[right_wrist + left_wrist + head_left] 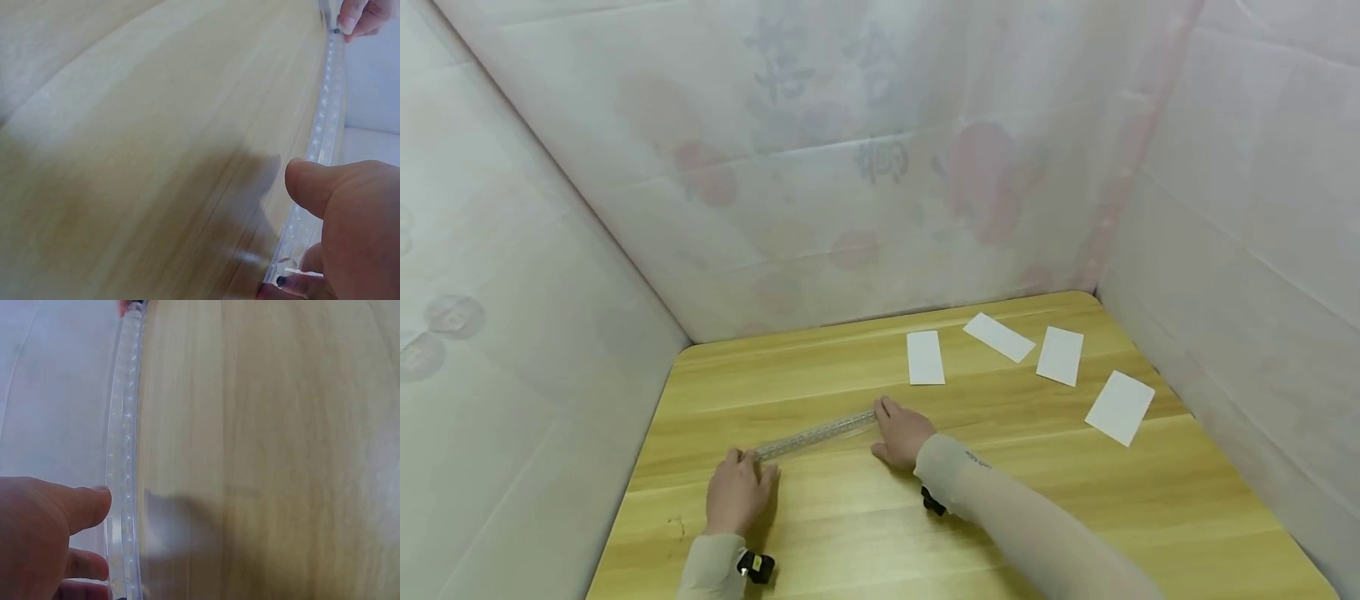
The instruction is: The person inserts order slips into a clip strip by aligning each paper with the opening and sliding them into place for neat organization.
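A long clear strip (815, 435) lies aslant over the middle of the desk (1037, 454), between the two hands. The left hand (736, 493) has its fingertips at one end of it, the right hand (904, 435) at the other. In the head view both thumbs stand a little off the strip, so for either grip one cannot tell whether it clasps the end or only touches it.

The wrist views show what the head view makes too small: the strip is transparent, with rows of small shiny dots along its length. The right wrist view shows also a dark round spot (280, 281) at the near end, among the right fingers. In the left wrist view, the lower end is cut off by the frame, and the far hand is only a small piece. Whether the strip rests flat on the desk or is slightly raised is hard to make out.

Only the head view has the four white cards (925, 358), which lie apart from each other toward the far right part of the desk. Behind is a pale curtain (820, 200) with reddish spots and faded characters, too blurred to read. Both sleeves (1030, 512) are cut by the lower edge.
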Demonstrator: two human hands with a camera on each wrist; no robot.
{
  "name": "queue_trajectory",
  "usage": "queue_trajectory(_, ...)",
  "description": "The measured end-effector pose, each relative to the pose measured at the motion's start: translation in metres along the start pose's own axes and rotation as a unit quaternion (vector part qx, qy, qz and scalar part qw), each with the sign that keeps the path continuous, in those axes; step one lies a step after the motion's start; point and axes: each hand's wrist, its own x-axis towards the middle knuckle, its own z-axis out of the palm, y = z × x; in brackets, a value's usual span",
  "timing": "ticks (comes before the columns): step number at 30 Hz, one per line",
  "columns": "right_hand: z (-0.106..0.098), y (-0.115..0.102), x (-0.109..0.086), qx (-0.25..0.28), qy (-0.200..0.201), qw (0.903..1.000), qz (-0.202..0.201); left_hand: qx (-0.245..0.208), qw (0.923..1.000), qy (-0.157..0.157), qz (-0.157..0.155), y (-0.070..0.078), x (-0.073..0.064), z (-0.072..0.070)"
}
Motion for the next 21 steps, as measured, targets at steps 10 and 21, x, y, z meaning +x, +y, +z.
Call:
queue_trajectory(10,0.005,-0.001,-0.003,0.021,0.000,0.9998,-0.006,-0.017,0.9998,0.002,-0.007,-0.012,-0.005,0.005)
queue_trajectory(21,0.008,0.014,-0.003,0.033,0.045,0.9984,-0.004,-0.066,0.9970,-0.016,-0.039,-0.007,-0.002,0.006)
